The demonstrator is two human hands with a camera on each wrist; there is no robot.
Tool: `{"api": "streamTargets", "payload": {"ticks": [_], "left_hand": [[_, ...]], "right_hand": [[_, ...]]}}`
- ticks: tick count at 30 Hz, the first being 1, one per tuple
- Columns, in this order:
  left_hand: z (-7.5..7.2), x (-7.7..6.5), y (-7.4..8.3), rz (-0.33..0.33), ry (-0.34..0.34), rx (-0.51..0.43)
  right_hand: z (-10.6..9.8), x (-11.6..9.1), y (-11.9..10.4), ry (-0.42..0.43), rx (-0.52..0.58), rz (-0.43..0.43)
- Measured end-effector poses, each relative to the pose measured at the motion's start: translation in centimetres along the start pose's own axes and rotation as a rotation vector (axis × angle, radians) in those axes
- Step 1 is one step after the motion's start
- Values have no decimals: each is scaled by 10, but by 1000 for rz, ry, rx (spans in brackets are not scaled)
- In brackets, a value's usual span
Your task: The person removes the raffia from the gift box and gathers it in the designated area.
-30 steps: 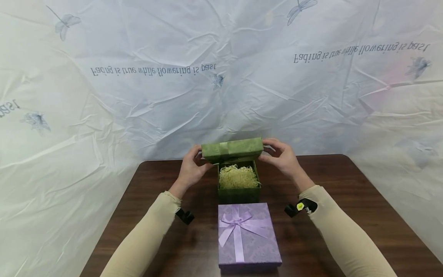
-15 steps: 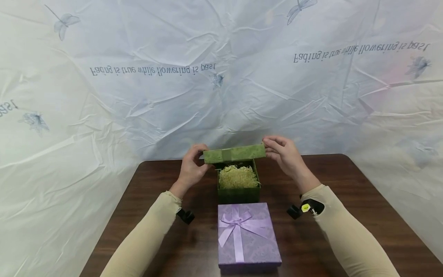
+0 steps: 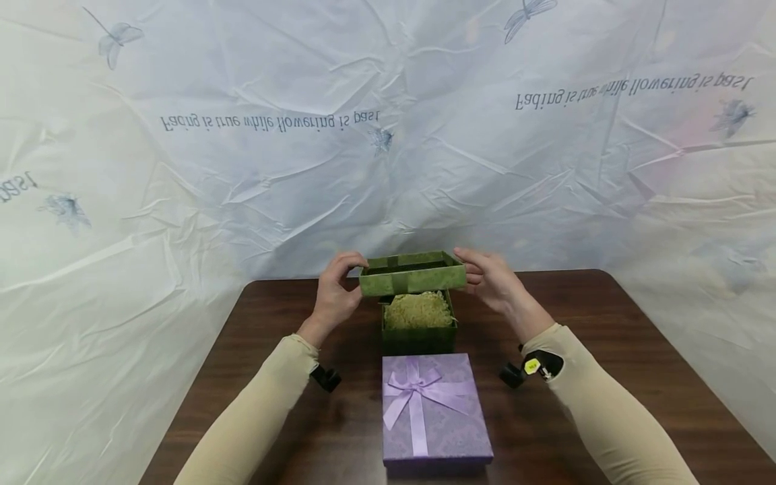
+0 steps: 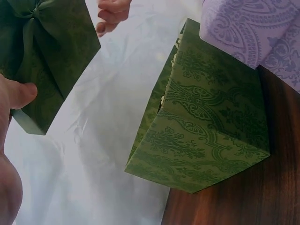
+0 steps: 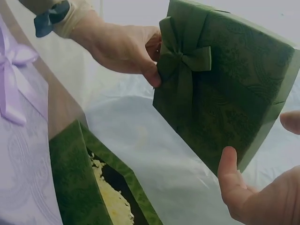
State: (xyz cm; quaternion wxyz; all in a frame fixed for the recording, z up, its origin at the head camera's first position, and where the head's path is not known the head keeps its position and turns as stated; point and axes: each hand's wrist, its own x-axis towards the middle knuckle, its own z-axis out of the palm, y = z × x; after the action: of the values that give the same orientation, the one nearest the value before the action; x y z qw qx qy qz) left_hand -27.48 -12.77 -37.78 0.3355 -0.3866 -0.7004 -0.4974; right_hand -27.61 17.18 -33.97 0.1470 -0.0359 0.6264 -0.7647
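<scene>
My left hand (image 3: 335, 291) grips the left end of a green patterned gift box lid (image 3: 413, 280), thumb on its bow side. The lid is held above and behind its box, hollow side up in the head view. Its green bow (image 5: 182, 55) faces the wrist cameras. My right hand (image 3: 494, 281) is at the lid's right end, fingers and thumb spread, the thumb (image 5: 228, 159) overlapping the lid's corner in the right wrist view. Below stands the uncovered green gift box (image 3: 418, 341), filled with pale yellow shredded paper (image 3: 418, 312).
In front of the green box lies a purple gift box (image 3: 451, 431) with its lid on and a lilac ribbon bow (image 3: 418, 389). Both boxes stand on a dark wooden table (image 3: 273, 404). A pale printed sheet (image 3: 291, 182) hangs behind the table's far edge.
The lid has tipped over, so its hollow inside now shows. My right hand has loosened from its right end and its fingers have straightened. My left hand keeps its grip.
</scene>
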Motion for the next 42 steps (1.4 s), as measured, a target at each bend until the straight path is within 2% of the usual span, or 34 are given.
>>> {"api": "streamTargets", "payload": {"ticks": [5, 8, 15, 22, 25, 30, 33, 35, 40, 42], "left_hand": [[2, -8, -22, 31, 23, 73], [2, -11, -28, 38, 26, 105], [1, -13, -30, 47, -3, 133], [2, -14, -30, -10, -57, 169], [0, -13, -27, -121, -126, 112], [-8, -8, -16, -480, -225, -79], [-13, -4, -11, -641, -217, -175], [-14, 0, -9, -743, -187, -281], [-14, 7, -5, -999, -118, -476], [-15, 9, -3, -1062, -123, -505]], "right_hand": [[3, 0, 3, -33, 44, 47], [3, -1, 5, -46, 76, 69], [2, -2, 8, -77, 129, 95], [2, 0, 8, -82, 154, 77], [1, 0, 7, -68, 140, 68], [0, -2, 5, -45, 71, 59], [-1, -3, 3, -37, 38, 52], [-2, -3, 2, -41, 16, 44], [-1, -1, 1, -35, -4, 50], [-1, 0, 1, -32, -5, 56]]}}
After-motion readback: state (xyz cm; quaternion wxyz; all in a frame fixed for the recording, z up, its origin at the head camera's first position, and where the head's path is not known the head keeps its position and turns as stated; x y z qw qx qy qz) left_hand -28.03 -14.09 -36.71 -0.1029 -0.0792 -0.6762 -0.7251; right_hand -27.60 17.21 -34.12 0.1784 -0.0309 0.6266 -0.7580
